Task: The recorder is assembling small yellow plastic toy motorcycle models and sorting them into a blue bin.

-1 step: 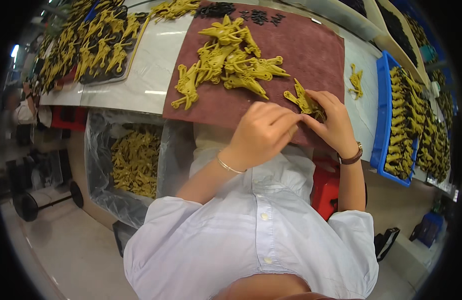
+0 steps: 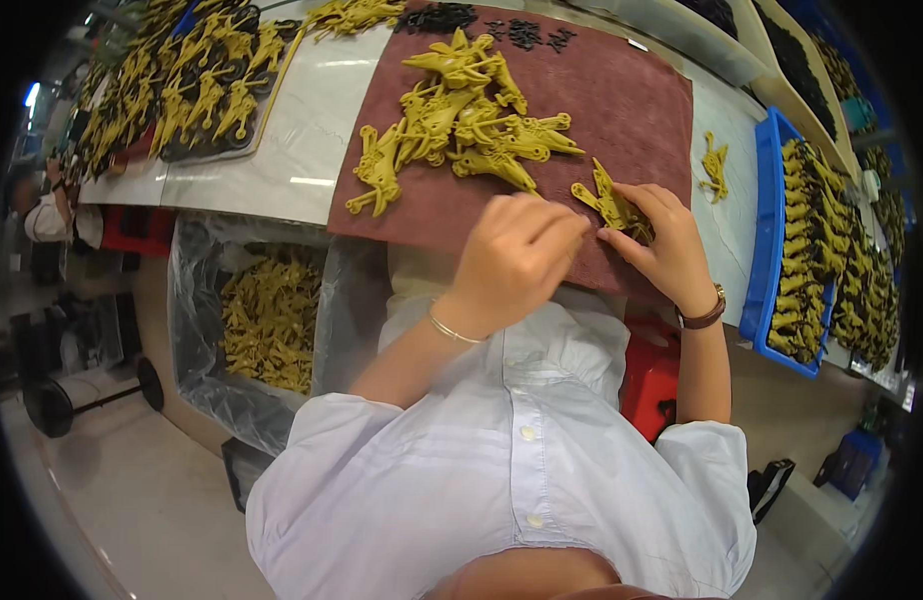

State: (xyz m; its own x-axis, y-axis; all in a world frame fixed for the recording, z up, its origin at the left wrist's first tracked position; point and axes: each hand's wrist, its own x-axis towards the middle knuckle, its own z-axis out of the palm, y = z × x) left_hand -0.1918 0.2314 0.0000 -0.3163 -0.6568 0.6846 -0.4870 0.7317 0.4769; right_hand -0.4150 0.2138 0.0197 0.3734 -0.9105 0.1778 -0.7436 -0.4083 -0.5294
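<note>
My right hand grips a yellow plastic part with a long pointed end and small round eyelets, low over the cloth. Its lower end is hidden by the fingers. Just left of it, my left hand is closed, thumb and fingertips drawn together. Whatever those fingers pinch, if anything, is too small to make out. Beyond both hands lies a heap of similar yellow parts on the reddish-brown cloth.
Small black pieces lie at the cloth's far edge. A blue tray with rows of yellow-and-black parts stands right, near a lone yellow part. Left are a loaded tray and, lower, a plastic-lined bin of yellow parts.
My left hand has drawn slightly left, so a gap shows between its fingertips and my right thumb. My right hand still grips the yellow plastic part.
</note>
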